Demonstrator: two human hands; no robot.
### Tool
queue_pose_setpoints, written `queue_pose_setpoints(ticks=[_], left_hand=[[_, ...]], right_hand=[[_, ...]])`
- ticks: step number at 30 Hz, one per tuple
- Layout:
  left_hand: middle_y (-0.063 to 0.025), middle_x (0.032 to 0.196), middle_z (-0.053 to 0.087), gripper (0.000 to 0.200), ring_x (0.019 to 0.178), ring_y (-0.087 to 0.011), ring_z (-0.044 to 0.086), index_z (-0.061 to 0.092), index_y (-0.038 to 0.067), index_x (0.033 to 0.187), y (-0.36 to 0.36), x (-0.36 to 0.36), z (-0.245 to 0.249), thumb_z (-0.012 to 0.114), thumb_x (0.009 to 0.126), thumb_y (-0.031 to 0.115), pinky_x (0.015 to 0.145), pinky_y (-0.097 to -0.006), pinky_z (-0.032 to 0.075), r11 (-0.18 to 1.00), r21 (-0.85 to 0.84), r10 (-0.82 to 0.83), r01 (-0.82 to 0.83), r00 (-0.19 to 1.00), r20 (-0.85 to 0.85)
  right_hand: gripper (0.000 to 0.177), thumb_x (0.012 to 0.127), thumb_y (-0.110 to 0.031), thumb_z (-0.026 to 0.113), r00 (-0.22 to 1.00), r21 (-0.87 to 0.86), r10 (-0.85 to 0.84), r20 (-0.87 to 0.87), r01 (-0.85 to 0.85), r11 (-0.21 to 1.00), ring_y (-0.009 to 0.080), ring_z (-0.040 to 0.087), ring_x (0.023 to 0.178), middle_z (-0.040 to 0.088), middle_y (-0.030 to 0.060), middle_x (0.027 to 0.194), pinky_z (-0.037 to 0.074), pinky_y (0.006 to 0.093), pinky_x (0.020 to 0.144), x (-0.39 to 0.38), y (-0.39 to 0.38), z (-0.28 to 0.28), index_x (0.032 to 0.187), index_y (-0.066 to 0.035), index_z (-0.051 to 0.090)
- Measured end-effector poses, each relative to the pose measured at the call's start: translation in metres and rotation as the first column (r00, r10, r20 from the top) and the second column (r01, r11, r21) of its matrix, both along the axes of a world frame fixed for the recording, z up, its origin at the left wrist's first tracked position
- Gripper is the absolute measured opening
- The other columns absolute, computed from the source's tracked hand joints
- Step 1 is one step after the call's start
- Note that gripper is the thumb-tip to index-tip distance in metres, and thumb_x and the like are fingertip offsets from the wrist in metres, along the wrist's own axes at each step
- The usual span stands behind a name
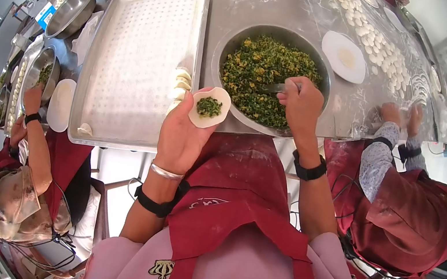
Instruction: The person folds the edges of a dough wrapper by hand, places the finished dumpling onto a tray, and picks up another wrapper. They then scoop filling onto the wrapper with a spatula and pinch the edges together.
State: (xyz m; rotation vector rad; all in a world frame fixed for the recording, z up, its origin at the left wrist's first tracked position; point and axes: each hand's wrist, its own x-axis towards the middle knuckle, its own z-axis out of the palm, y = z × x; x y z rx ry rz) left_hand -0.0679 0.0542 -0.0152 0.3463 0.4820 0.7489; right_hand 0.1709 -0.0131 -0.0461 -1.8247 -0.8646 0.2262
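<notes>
My left hand holds up a round dumpling wrapper with a small heap of green filling in its middle. Its fingers are mostly hidden under the wrapper. My right hand is closed around the handle of a metal spoon, whose far end rests in the chopped green and yellow filling. That filling lies in a wide steel bowl in front of me. Just left of my left hand, a short row of folded dumplings lines the edge of a large metal tray.
One more dumpling lies in the tray's near left corner. A white plate holding a wrapper stands right of the bowl. Many dough pieces cover the floury table at right. Co-workers sit on both sides, their hands over the table.
</notes>
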Motion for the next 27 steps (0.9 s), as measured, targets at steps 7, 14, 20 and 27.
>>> queue_pose_setpoints(ticks=[7, 14, 20, 27], left_hand=[[-0.0181, 0.135, 0.055, 0.044, 0.129, -0.031, 0.052, 0.045, -0.006, 0.135, 0.003, 0.002, -0.002, 0.035, 0.11, 0.03, 0.114, -0.0452, 0.042, 1.0, 0.002, 0.031, -0.031, 0.998, -0.049], [-0.0159, 0.131, 0.056, 0.041, 0.125, -0.0282, 0.055, 0.046, -0.004, 0.134, 0.002, 0.003, -0.003, 0.043, 0.108, 0.027, 0.11, -0.0431, 0.044, 0.999, 0.003, 0.051, -0.051, 0.999, -0.019], [-0.0155, 0.132, 0.056, 0.039, 0.126, -0.0293, 0.054, 0.045, -0.002, 0.135, 0.004, 0.002, -0.003, 0.041, 0.109, 0.027, 0.112, -0.0449, 0.043, 0.998, 0.02, 0.052, -0.052, 0.999, -0.014], [-0.017, 0.134, 0.055, 0.041, 0.128, -0.0298, 0.052, 0.045, -0.004, 0.135, 0.003, 0.016, 0.001, 0.041, 0.109, 0.028, 0.114, -0.0444, 0.041, 1.0, 0.017, -0.007, 0.007, 1.0, 0.009]], right_hand=[[0.021, 0.095, -0.01, 0.06, 0.906, 0.093, 0.021, -0.423, 0.021, 0.995, 0.0214, 0.073, 0.065, 0.07, 0.0162, 0.078, 0.06, 0.0286, 0.055, 0.003, -0.002, 0.012, 0.097, 0.01, 0.063], [0.025, 0.096, -0.013, 0.063, 0.817, 0.123, 0.064, -0.572, 0.008, 0.992, 0.0259, 0.074, 0.072, 0.069, 0.0197, 0.086, 0.062, 0.0309, 0.063, -0.002, -0.002, 0.01, 0.105, 0.01, 0.061], [0.024, 0.097, -0.011, 0.061, 0.796, 0.201, 0.056, -0.603, 0.083, 0.976, 0.0269, 0.074, 0.073, 0.069, 0.0203, 0.086, 0.063, 0.032, 0.062, 0.006, -0.011, 0.019, 0.104, 0.012, 0.061], [0.028, 0.097, -0.014, 0.063, 0.76, 0.254, 0.097, -0.642, 0.092, 0.963, 0.0278, 0.074, 0.075, 0.069, 0.0205, 0.089, 0.063, 0.0327, 0.066, 0.008, -0.029, 0.038, 0.107, 0.012, 0.061]])
